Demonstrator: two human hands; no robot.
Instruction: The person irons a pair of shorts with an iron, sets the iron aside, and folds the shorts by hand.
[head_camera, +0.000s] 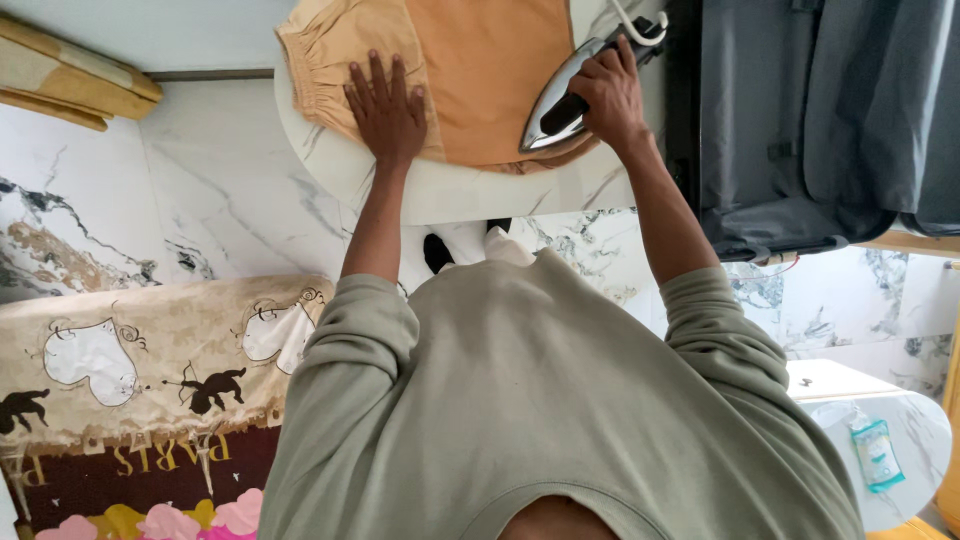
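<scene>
— Position of the garment (480, 70)?

— On the round table (450, 190), lying across its far part. The left hand (388, 105) rests flat on the garment's left portion, near the table's left edge.

— And the iron (560, 95)?

— On the garment's right portion, toward the table's right edge, with the right hand (610, 95) on its handle (cord (635, 25) leading away behind it). A suitcase (810, 120) stands just right of the table. A second, smaller table (900, 440) sits nearer, far right.

I'm getting only the head view, riding on the wearer's head and tipping steeply down over the grey-green sweatshirt (560, 400) toward the round white table (440, 190) and marble floor (220, 200), sitting close, with far things appearing at the frame's top.
</scene>
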